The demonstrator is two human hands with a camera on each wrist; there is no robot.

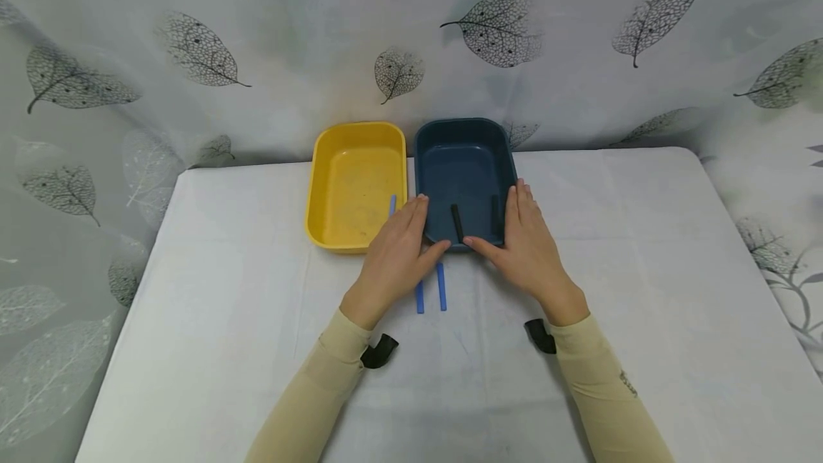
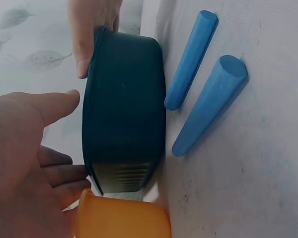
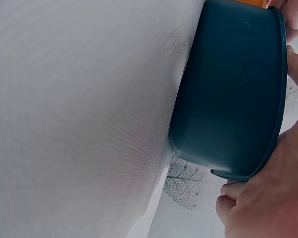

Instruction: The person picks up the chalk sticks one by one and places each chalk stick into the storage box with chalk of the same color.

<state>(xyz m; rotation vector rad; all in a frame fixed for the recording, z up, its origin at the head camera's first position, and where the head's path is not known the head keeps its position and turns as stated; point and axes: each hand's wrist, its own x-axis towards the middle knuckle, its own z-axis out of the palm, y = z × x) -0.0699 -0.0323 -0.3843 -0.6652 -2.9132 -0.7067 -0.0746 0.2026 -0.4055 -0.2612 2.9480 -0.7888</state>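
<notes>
A dark blue tray stands on the table between both hands. My left hand lies along its left side with fingers straight, thumb at the near rim. Along the right side, my right hand rests straight fingers against the wall, its thumb also at the near rim. Inside the tray lies a black stick; a second dark stick lies near the right wall. Two blue chalk-like sticks lie on the cloth just in front of the tray.
A yellow tray stands left of the dark blue one, with a blue stick in it, partly hidden by the left hand. White cloth covers the table. A leaf-patterned curtain hangs behind.
</notes>
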